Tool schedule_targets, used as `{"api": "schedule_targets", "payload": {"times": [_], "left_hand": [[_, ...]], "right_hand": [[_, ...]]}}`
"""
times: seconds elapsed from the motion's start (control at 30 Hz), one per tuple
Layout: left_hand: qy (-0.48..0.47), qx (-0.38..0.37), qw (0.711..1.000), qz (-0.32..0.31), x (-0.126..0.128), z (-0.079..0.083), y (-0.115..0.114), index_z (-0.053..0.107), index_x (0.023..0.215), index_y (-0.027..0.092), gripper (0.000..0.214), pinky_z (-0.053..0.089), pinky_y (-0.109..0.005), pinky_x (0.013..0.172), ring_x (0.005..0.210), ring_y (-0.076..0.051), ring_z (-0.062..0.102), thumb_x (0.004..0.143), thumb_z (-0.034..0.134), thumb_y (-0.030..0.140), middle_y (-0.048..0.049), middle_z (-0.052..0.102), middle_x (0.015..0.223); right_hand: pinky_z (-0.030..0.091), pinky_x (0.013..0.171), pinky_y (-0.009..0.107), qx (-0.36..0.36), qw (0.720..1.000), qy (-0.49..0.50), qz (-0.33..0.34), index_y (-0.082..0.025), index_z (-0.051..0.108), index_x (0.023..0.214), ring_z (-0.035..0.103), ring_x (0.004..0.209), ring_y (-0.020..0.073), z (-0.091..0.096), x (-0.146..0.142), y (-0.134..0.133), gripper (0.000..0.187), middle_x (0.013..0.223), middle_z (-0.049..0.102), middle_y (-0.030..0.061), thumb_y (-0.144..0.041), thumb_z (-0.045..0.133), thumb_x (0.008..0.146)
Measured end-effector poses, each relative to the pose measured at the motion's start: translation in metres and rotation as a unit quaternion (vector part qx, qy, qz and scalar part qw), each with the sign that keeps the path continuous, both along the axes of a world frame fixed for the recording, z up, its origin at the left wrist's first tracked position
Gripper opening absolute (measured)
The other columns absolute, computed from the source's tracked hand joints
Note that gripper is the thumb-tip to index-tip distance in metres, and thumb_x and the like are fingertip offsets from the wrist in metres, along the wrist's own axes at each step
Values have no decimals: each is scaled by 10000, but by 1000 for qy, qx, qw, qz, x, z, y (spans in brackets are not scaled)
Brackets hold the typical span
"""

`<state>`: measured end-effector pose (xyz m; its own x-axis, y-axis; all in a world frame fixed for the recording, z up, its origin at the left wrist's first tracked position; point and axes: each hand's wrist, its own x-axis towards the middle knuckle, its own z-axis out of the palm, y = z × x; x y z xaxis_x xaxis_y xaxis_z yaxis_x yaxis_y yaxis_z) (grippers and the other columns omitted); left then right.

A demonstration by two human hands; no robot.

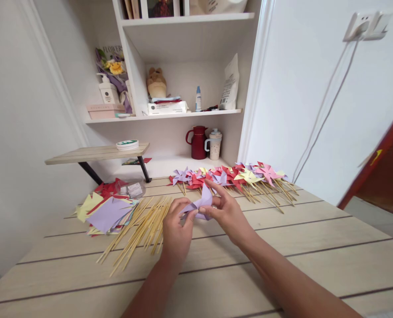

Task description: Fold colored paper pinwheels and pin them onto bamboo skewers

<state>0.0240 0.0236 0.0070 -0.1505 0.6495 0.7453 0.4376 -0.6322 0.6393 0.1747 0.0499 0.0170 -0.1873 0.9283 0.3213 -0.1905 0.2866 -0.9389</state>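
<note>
A folded lilac paper piece (201, 206) hangs just above the wooden table (282, 247), pinched from both sides. My left hand (177, 227) grips its left corner with thumb and fingers. My right hand (225, 210) holds its right side, index finger stretched over the top fold. To the left of my hands lies a heap of thin bamboo sticks (139, 229). Further left sits a loose stack of coloured paper squares (106, 211), lilac on top.
A row of finished paper pinwheels (236, 176) on sticks lies along the table's far edge. A small clear box (131, 189) sits by the paper stack. Behind stand a low wooden riser (97, 153), a red jug (198, 142), a mug and white shelves (163, 115).
</note>
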Motion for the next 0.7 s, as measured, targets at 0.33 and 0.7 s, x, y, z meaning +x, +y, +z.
{"api": "schedule_targets", "payload": {"times": [0.33, 0.7], "left_hand": [[85, 76, 993, 32, -4, -5, -1, 691, 838, 227, 145, 513, -304, 778, 879, -189, 653, 853, 599, 116, -32, 680, 914], [195, 205, 949, 135, -2, 1, -17, 694, 950, 227, 184, 487, -330, 775, 838, -177, 636, 879, 601, 86, -42, 679, 921]], "right_hand": [[498, 694, 316, 127, 981, -135, -61, -200, 712, 782, 626, 701, 182, 2, 3, -3, 72, 736, 696, 10, -264, 691, 805], [515, 763, 354, 339, 921, -146, -127, -249, 666, 859, 642, 846, 210, -1, 7, -7, 108, 835, 697, 39, -146, 639, 875]]}}
